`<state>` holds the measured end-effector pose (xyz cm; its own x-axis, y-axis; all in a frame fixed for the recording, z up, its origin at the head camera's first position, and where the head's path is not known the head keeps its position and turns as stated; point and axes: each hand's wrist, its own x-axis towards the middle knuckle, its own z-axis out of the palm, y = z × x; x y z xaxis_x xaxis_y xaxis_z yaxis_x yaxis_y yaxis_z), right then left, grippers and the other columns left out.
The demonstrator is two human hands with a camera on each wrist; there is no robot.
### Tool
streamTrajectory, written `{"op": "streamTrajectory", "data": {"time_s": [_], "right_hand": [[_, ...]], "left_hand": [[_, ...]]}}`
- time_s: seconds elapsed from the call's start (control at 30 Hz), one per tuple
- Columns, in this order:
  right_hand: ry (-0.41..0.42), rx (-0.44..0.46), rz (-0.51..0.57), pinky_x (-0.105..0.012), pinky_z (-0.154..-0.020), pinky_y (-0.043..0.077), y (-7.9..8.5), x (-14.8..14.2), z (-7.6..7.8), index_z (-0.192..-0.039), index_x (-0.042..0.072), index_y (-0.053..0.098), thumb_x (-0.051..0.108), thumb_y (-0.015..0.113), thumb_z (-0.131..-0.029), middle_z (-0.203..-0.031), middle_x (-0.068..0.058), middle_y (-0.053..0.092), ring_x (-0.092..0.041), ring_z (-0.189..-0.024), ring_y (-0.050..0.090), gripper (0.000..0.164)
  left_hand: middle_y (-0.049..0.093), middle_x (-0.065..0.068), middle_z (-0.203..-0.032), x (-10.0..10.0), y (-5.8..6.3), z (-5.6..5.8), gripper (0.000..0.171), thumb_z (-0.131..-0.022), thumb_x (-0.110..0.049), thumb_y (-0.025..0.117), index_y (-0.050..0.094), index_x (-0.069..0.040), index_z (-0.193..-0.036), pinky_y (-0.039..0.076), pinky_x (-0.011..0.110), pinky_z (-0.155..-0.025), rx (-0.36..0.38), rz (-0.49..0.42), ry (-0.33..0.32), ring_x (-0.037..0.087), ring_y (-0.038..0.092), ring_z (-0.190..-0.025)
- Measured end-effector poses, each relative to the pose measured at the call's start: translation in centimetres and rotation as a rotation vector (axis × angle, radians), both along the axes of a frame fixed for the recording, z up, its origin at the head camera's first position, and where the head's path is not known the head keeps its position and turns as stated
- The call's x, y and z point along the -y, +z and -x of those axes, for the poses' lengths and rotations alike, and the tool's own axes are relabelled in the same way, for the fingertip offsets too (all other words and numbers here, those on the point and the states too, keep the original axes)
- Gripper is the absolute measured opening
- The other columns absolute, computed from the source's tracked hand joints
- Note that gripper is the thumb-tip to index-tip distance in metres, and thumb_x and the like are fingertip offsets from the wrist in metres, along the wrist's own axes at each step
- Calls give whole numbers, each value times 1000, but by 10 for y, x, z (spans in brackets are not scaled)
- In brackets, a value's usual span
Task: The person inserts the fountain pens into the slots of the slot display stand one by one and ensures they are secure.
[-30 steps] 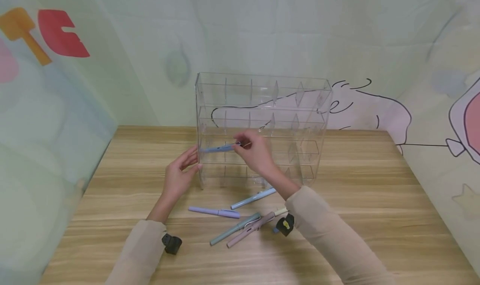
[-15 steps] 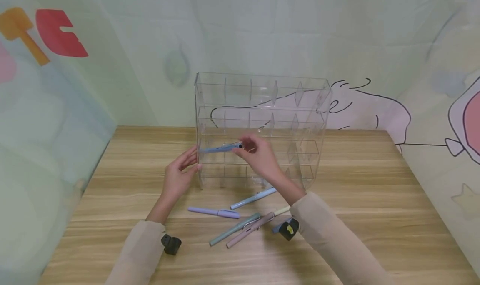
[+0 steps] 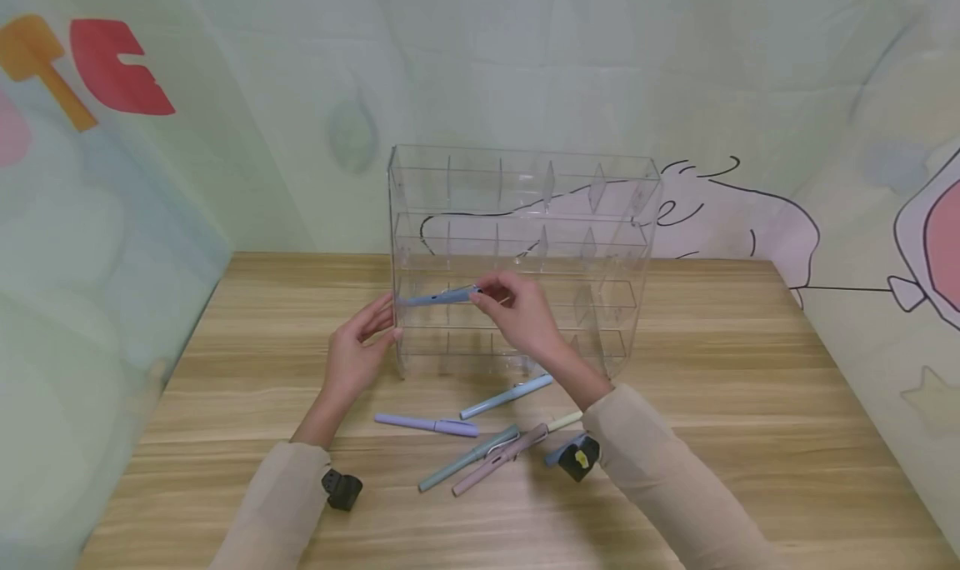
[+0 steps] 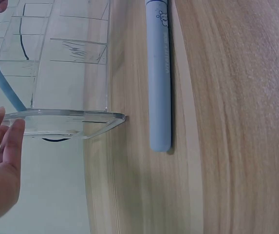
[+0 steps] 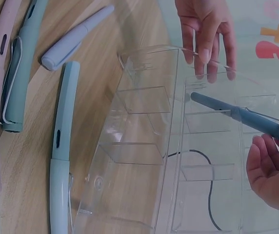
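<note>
A clear plastic organizer (image 3: 521, 191) with rows of divided compartments stands upright. My left hand (image 3: 358, 349) touches its left side wall with fingers extended, the thumb near the front edge. A capped blue pen (image 3: 438, 297) lies nearly level, slightly tilted, at the left of the third row down. My right hand (image 3: 521, 316) pinches its clip end between thumb and fingers, as the right wrist view shows; the pen's other end points to the left wall. In the left wrist view the blue pen (image 4: 5, 85) reaches that wall, near my left fingertips.
On the wooden table (image 3: 712, 403) before the organizer lie a lavender pen (image 3: 426, 424), a light blue pen (image 3: 506, 397), a green pen (image 3: 467, 460) and a mauve pen (image 3: 498, 462) with a pale end (image 3: 564, 422). Another blue pen (image 3: 562, 452) sits partly behind the right wrist camera (image 3: 579, 460).
My right hand has shifted slightly right and its fingers have rearranged on the pen's end. The blue pen stays at nearly the same place; the left hand holds still at the wall.
</note>
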<state>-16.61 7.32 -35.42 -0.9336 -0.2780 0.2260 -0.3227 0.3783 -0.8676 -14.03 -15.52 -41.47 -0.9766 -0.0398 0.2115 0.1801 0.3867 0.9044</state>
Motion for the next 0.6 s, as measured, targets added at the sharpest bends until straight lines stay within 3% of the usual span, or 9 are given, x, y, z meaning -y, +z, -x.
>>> {"op": "streamTrajectory", "data": {"time_s": [0.37,0.6], "right_hand": [[53,35,-34,-26,-72,53,1,-8,0,-108,1,61,13,64,-87,-93,-8,62,-18,-83,58,25],[208,55,3,-35,-80,53,5,-28,0,-120,-3,53,4,63,-85,-103,-15,59,-24,-92,57,37]], "left_hand": [[59,15,-116,0,-1,0,50,-81,3,65,50,-4,-129,47,35,-95,-10,-3,-5,27,59,-104],[59,16,-116,0,-2,0,50,-81,4,65,50,-4,-128,48,35,-94,-20,0,-3,27,59,-104]]}}
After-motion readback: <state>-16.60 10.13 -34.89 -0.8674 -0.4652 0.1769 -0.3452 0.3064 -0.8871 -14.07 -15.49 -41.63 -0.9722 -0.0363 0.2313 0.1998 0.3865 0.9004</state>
